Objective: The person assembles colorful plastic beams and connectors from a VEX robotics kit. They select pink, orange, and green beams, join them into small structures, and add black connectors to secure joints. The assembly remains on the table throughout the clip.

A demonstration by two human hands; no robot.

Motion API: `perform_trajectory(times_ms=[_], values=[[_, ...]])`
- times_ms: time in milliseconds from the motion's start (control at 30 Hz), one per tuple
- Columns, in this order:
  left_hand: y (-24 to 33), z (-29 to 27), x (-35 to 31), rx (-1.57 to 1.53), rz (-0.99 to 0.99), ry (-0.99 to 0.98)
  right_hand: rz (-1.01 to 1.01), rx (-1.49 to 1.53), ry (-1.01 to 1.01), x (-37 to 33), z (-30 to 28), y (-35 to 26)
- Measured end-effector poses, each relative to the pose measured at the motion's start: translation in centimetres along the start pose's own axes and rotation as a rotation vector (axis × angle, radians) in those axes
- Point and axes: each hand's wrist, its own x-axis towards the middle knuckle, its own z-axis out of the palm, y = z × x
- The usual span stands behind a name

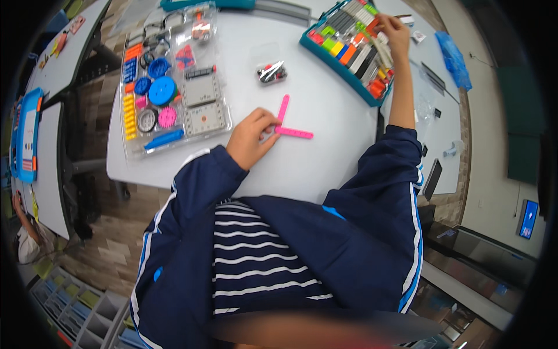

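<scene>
Left hand (251, 138) pins two pink perforated plastic strips (289, 123) mid-bench, its grip pressed closed on them, steadying the joint. Right hand (396, 30) reaches into the teal parts tray (325, 51) at the far right corner; cannot tell its grip.

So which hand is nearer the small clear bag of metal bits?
Left. The left hand rests on the pink strips just below the bag; the right hand is off in the parts tray.
</scene>
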Motion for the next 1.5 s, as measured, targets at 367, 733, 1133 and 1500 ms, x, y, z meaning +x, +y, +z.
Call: perform_trajectory(times_ms=[367,733,1133,1500], values=[[0.6,-0.2,0.1,0.061,-0.017,-0.025,0.345,0.365,-0.201,-7.9,12.2,-4.7],[0.4,-0.1,-0.2,0.126,0.05,-0.054,0.346,-0.114,-0.565,-18.1,15.0,-10.5],[1.0,-0.4,0.0,0.126,0.082,-0.088,0.102,-0.219,-0.666,-25.8,13.0,-14.0],[0.4,0.0,-0.1,0.175,0.105,-0.087,0.077,-0.096,-0.386,-30.3,13.6,-14.1]])
